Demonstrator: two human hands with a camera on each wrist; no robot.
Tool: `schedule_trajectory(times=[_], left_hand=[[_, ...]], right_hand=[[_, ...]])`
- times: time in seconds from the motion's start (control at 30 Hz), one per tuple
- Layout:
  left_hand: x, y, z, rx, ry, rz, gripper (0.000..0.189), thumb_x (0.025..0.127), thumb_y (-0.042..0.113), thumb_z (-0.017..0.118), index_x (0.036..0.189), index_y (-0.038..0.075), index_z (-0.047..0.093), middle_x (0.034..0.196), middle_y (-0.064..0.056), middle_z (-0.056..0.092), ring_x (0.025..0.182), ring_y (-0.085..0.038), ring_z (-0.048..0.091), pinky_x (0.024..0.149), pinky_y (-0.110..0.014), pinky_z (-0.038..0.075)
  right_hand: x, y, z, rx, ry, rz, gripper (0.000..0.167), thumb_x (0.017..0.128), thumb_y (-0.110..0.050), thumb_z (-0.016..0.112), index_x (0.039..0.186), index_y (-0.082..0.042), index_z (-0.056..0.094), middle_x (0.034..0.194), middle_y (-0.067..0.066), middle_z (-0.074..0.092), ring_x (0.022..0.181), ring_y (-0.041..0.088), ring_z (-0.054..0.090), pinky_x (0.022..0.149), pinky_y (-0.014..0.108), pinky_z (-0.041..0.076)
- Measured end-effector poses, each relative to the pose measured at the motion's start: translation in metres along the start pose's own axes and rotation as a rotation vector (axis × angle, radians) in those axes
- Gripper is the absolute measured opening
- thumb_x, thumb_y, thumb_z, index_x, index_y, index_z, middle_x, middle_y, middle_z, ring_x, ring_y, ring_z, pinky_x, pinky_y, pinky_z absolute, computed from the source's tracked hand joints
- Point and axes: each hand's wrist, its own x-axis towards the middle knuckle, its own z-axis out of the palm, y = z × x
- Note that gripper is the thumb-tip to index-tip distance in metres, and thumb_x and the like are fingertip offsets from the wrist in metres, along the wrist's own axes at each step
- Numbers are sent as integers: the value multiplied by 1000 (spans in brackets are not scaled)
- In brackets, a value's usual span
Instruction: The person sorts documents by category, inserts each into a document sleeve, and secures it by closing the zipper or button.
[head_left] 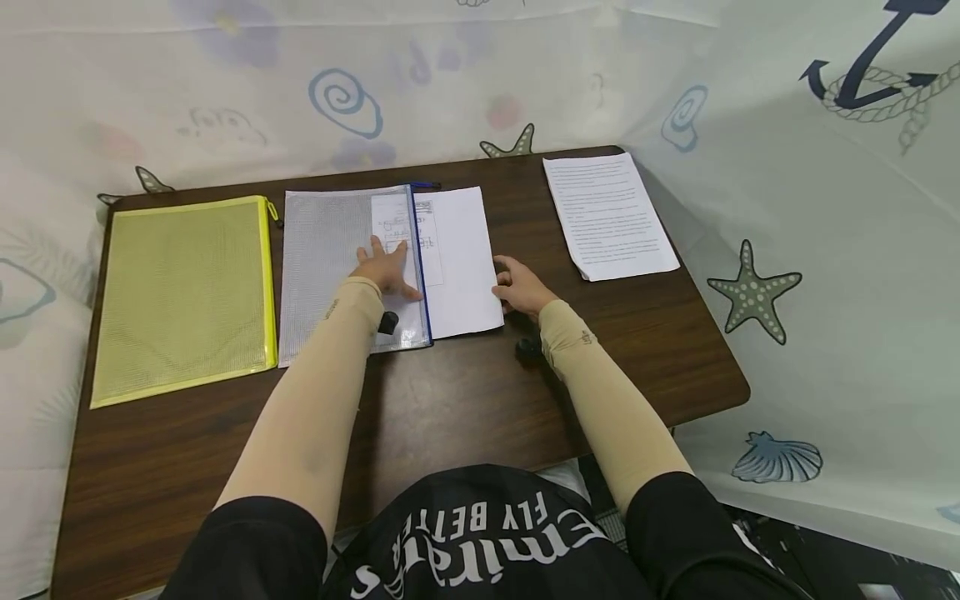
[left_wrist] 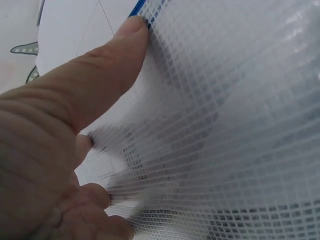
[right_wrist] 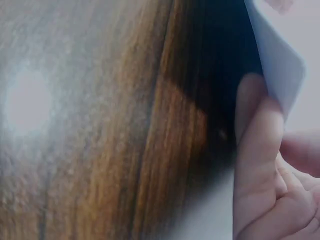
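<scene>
- White paper sheets (head_left: 462, 275) lie partly under the blue-zipped translucent mesh pouch (head_left: 326, 225), near the surface's (head_left: 465, 400) far edge.
- Left hand (head_left: 385, 268), fingers spread, presses pouch; right hand (head_left: 523, 287) pinches sheets.
- Crooked pushing may crease them.

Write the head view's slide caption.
Left hand spread on rectangular blue-edged clear mesh pouch, right hand gripping white paper.

clear plastic mesh folder (head_left: 322, 242), gridded, slightly shiny, yellow plastic mesh folder (head_left: 183, 292) at left, smooth matt white paper (head_left: 465, 275), matt printed sheets (head_left: 611, 217) far right, glossy wood-grain tabletop (head_left: 465, 408)
</scene>
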Motion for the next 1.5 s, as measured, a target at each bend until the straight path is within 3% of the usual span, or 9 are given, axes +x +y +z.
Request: schedule_trajectory(times=[0.17, 0.57, 0.87, 1.1, 1.27, 1.5], left_hand=[[-2, 0, 0, -7, 1, 0, 116, 89, 37, 79, 163, 16, -7, 156, -29, -36, 141, -57, -29, 112, -76, 6], [1, 0, 4, 5, 32, 17, 118, 88, 37, 81, 164, 17, -6, 156, -29, -35, 142, -58, -27, 109, -79, 9], [-1, 2, 5, 32, 55, 13, 116, 87, 37, 81, 164, 15, -3, 157, -31, -32, 142, -60, -24, 110, -79, 11], [-4, 2, 6, 30, 76, 27, 115, 87, 36, 82, 164, 12, 0, 158, -33, -28, 143, -62, -20, 108, -80, 14], [0, 1, 9, 16, 94, 14, 117, 85, 35, 84, 164, 14, 1, 160, -31, -27, 144, -60, -20, 108, -79, 16], [5, 4, 11, 3, 99, -1, 119, 84, 35, 85, 165, 15, 0, 160, -30, -27, 144, -60, -21, 107, -80, 17]], right_hand=[[-1, 1, 0, -49, 1, -29, 69, 103, 2, 55, 162, -9, 22, 129, 21, 61, 102, 28, 62, 77, 39, 56], [1, -3, 9, -101, -1, -82, 68, 103, 2, 53, 162, -6, 21, 136, 23, 58, 122, 31, 59, 96, 41, 52], [2, -2, 10, -47, 12, -77, 66, 103, 0, 53, 162, -7, 23, 127, 21, 62, 109, 32, 64, 86, 42, 57], [5, 0, 10, -101, 23, -93, 65, 103, 0, 55, 161, -7, 26, 126, 20, 63, 102, 28, 64, 80, 37, 57], [5, 0, 11, -136, 26, -98, 65, 103, 2, 54, 161, -6, 26, 129, 21, 63, 106, 30, 64, 83, 38, 55], [7, -5, 13, -186, 34, -131, 64, 101, 3, 54, 159, -2, 28, 135, 25, 60, 123, 32, 58, 99, 41, 51]])
